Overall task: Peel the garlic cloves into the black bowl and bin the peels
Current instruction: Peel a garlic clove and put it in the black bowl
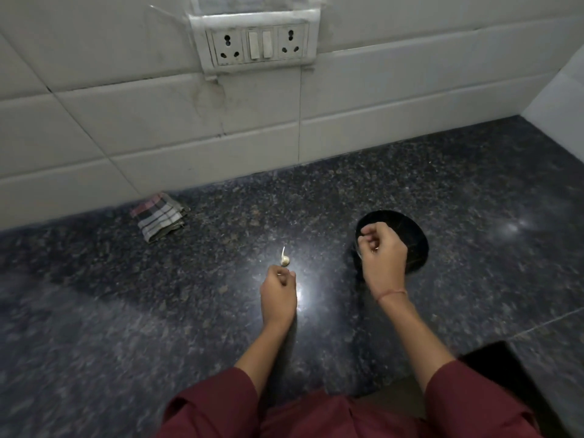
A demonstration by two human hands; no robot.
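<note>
Garlic clove [285,260] lies ctr frame on counter [126,311], just above L hand [278,295]. L fingers curled, contents unclear. R hand [382,257] curled over black bowl [410,235], ctr-right, can't tell if holding. Tip: release inside the rim, then pinch clove by its tail.

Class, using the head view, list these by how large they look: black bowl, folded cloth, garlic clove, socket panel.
1. Socket panel
2. Black bowl, partly covered by the right hand, so its place against the panel is unsure
3. Folded cloth
4. Garlic clove
</note>
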